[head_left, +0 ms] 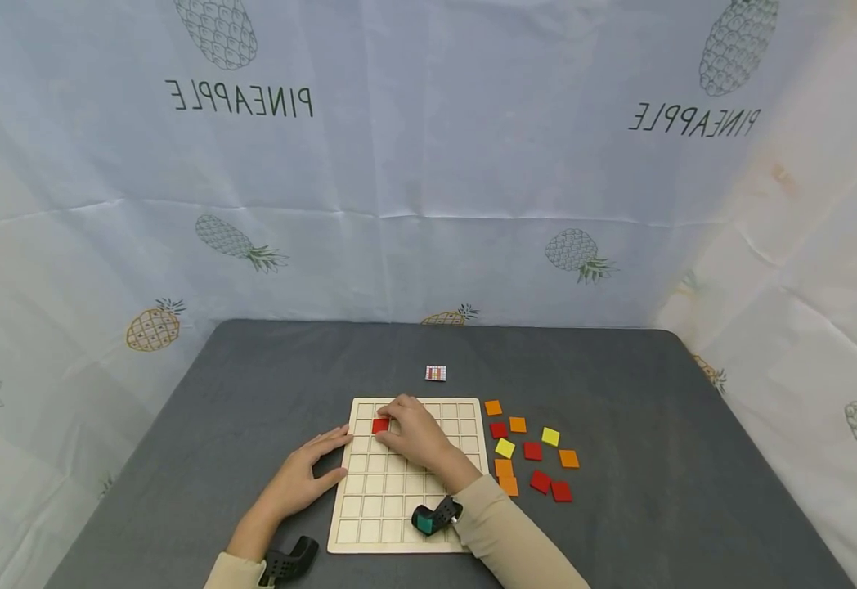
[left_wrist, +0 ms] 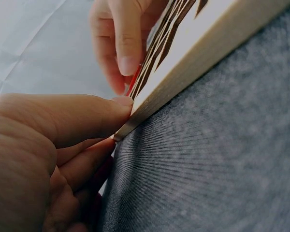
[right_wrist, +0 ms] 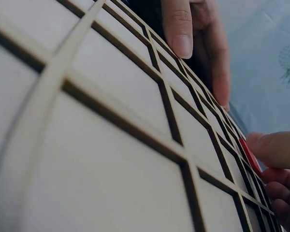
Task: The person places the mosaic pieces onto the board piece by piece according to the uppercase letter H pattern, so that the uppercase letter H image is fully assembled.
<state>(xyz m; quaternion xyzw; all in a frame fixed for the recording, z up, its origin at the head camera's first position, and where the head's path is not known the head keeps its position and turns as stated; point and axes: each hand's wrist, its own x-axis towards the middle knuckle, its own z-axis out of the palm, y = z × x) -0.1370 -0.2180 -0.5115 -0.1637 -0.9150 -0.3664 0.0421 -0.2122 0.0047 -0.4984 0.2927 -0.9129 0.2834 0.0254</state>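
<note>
L hand (head_left: 300, 478): fingers lying released, touching wooden bd (head_left: 371, 532) edge
R hand (head_left: 417, 437): fingers pinching red tile (head_left: 380, 425)
Other tiles (head_left: 532, 451): lying R of bd

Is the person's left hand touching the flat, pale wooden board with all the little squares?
Touching. The left wrist view shows the left hand with its fingers meeting the wooden board's edge, no gap between.

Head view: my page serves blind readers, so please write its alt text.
A person's right hand pinches a red tile over a pale gridded board, while the left hand touches the board's left edge. Red, orange and yellow tiles lie to the right on a dark table, before a pineapple-print cloth.
</note>
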